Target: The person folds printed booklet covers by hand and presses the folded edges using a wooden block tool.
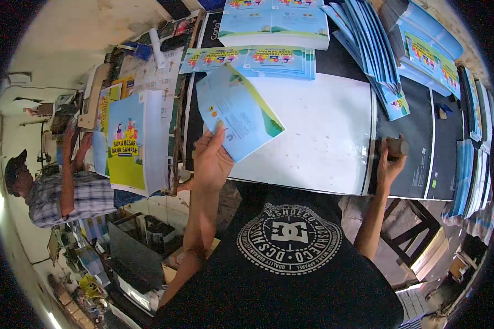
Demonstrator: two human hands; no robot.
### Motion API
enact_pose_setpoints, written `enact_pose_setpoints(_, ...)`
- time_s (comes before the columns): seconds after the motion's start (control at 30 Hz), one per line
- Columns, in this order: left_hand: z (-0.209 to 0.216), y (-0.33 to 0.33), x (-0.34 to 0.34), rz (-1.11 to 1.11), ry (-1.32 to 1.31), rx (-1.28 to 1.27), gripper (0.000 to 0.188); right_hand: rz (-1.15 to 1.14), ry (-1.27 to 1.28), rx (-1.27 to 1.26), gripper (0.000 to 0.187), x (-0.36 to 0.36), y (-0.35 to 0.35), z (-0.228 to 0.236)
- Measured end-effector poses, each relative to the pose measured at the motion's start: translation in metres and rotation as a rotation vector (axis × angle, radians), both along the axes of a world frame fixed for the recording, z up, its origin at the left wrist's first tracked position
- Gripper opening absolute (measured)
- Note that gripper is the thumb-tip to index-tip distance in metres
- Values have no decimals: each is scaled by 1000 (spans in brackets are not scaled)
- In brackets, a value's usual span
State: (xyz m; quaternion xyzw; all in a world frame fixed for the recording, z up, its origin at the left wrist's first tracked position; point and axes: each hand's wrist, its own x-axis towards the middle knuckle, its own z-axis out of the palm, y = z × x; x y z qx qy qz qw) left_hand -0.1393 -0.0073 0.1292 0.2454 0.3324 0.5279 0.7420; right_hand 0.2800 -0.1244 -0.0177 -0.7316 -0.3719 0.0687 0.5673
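Note:
My left hand (213, 159) is closed on the lower edge of a light-blue booklet (239, 118) with a green and yellow border, thumb on its face. The booklet is held tilted above the left part of a white board (313, 131) on the table. At the board's right side, my right hand (389, 167) has its fingers round a short, brownish cylinder-like piece (398, 147); its exact kind cannot be made out. Just beyond the board lies an overlapping row of colourful booklets (280, 63).
Behind that row stands a thick stack of printed sheets (274, 27). Fanned blue booklets (370, 55) lie at the far right, beside another tall stack (428, 57). A pile of larger books (129, 142) stands at left, near a person in a plaid shirt (74, 200).

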Motion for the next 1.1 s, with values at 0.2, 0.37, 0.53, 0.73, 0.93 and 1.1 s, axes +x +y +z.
enact_pose_setpoints(0.2, -88, -18, 22, -77, 273, -342, 37, 47, 0, -2, 50, -8, 7, 14)
enact_pose_setpoints(0.37, -103, -50, 75, -241, 79, -682, 51, 73, 78, 43, 43, -2, 3, 10)
enact_pose_setpoints(0.53, -56, -35, 94, -1198, 318, 139, 47, -39, 21, 107, 29, -8, 3, 26)
enact_pose_setpoints(0.73, -88, 42, 42, -417, 1607, 1091, 81, -222, 393, 159, 48, -11, -8, 49)
enact_pose_setpoints(0.93, -118, -32, 40, -470, 1827, 972, 74, 32, 36, -71, 44, -58, 2, 57)
enact_pose_setpoints(1.1, -118, -45, 56, -426, 1888, 865, 72, 583, -289, -433, 55, -164, 10, 74)
